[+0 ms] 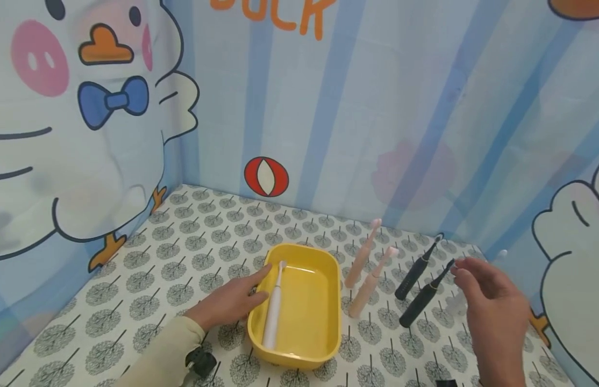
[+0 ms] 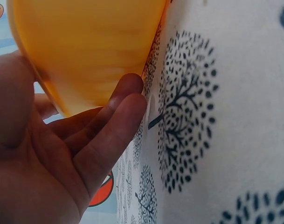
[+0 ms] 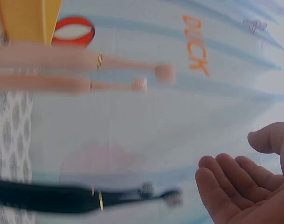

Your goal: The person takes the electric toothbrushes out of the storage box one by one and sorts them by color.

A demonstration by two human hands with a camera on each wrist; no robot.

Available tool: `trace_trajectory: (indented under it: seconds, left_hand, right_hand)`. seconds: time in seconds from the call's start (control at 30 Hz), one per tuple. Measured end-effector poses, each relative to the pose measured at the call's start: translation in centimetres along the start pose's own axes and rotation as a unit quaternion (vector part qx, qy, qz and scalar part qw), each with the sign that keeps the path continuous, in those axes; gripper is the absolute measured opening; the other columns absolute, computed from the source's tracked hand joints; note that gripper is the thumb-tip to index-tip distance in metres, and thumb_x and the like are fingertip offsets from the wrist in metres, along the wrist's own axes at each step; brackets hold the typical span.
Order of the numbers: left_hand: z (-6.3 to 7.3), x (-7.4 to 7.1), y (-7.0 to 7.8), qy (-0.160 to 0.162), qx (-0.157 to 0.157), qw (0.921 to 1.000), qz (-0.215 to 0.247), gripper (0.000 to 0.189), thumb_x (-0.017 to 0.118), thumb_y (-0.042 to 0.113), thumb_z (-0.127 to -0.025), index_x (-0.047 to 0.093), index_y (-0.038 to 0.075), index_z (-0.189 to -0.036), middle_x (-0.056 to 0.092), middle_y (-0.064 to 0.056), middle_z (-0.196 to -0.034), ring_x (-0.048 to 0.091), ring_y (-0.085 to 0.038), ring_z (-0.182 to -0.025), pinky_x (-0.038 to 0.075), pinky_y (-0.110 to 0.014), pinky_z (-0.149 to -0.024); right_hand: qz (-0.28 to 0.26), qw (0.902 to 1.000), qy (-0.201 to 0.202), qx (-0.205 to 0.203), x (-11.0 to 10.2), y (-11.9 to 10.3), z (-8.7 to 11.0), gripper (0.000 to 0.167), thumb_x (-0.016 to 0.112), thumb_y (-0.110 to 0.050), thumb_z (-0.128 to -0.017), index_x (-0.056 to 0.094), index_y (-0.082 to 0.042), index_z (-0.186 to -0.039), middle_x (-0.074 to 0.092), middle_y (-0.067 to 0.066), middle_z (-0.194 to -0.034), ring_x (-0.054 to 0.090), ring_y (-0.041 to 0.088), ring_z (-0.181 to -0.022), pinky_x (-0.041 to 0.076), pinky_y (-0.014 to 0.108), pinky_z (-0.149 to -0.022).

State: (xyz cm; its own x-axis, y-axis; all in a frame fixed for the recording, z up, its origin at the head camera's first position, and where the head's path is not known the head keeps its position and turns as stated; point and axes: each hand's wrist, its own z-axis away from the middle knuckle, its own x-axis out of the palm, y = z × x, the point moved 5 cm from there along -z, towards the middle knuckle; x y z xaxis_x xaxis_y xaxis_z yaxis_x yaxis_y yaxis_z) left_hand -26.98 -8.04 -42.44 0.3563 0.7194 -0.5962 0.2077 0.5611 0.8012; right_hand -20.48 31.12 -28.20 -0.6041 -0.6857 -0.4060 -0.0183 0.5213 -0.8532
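Observation:
My left hand [image 1: 234, 301] grips the left rim of a yellow tray [image 1: 330, 301]; in the left wrist view its fingers [image 2: 116, 126] lie against the tray's outer wall. A white electric toothbrush [image 1: 274, 312] lies lengthwise inside, along the left wall, head away from me. Right of the tray stand two pink electric toothbrushes [image 1: 364, 293] and two black ones [image 1: 418, 306]. Beside the nearer black brush's head is my right hand [image 1: 495, 312]; the right wrist view shows its thumb apart from the loosely bent fingers, nothing between them. A pale toothbrush [image 1: 456, 304] is partly hidden behind this hand.
A white cloth with grey tree prints [image 1: 178, 293] covers the table. Striped blue curtains [image 1: 323, 107] with cartoon ducks and a red ball print hang close behind the table and along both sides.

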Motion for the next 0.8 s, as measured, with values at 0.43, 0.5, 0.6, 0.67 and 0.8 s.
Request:
trace_trajectory:
  seconds: [0.43, 0.5, 0.6, 0.67, 0.8]
  left_hand:
    - [-0.2, 0.1, -0.3, 0.002, 0.006, 0.9999, 0.008, 0.063, 0.047, 0.034, -0.104, 0.015, 0.025, -0.157, 0.05, -0.008, -0.14, 0.063, -0.015, -0.063, 0.05, -0.033, -0.074]
    - [-0.2, 0.1, -0.2, 0.001, 0.005, 1.0, 0.007, 0.063, 0.047, 0.034, -0.104, 0.015, 0.025, -0.157, 0.048, -0.009, -0.143, 0.063, -0.014, -0.064, 0.05, -0.033, -0.074]
    - [-0.2, 0.0, -0.2, 0.003, 0.003, 1.0, 0.001, 0.063, 0.047, 0.033, -0.104, 0.015, 0.025, -0.157, 0.046, -0.008, -0.145, 0.063, -0.014, -0.064, 0.05, -0.033, -0.075]
    - [-0.2, 0.0, -0.2, 0.004, 0.003, 1.0, -0.003, 0.063, 0.047, 0.033, -0.104, 0.015, 0.025, -0.157, 0.046, -0.008, -0.145, 0.062, -0.014, -0.063, 0.049, -0.033, -0.076]
    - [-0.2, 0.1, -0.2, -0.002, 0.003, 1.0, 0.004, 0.063, 0.047, 0.034, -0.104, 0.016, 0.026, -0.157, 0.052, -0.008, -0.137, 0.062, -0.017, -0.061, 0.049, -0.034, -0.073]
  right_hand:
    - [-0.136, 0.9463, -0.29, -0.044, 8.8, -2.7, 4.9, 0.031, 0.061, -0.021, -0.098, 0.062, -0.002, -0.122, 0.065, 0.013, -0.118, 0.066, 0.021, -0.103, 0.052, 0.03, -0.086]
    - [-0.152, 0.9354, -0.319, -0.018, 10.4, -2.4, 5.3, 0.031, 0.061, -0.02, -0.098, 0.062, -0.001, -0.123, 0.065, 0.014, -0.118, 0.066, 0.022, -0.102, 0.053, 0.033, -0.085]
    - [-0.177, 0.9127, -0.368, 0.02, 12.6, -1.8, 5.7, 0.035, 0.061, -0.021, -0.098, 0.06, 0.0, -0.126, 0.063, 0.018, -0.121, 0.065, 0.026, -0.104, 0.053, 0.036, -0.087]
    - [-0.188, 0.895, -0.403, 0.037, 14.0, -1.4, 6.0, 0.04, 0.06, -0.023, -0.098, 0.057, 0.001, -0.13, 0.061, 0.021, -0.124, 0.064, 0.029, -0.106, 0.052, 0.038, -0.088]
    - [-0.213, 0.8534, -0.47, 0.078, 16.5, -0.4, 6.5, 0.05, 0.057, -0.025, -0.1, 0.048, 0.007, -0.137, 0.054, 0.026, -0.131, 0.062, 0.032, -0.109, 0.05, 0.039, -0.091]
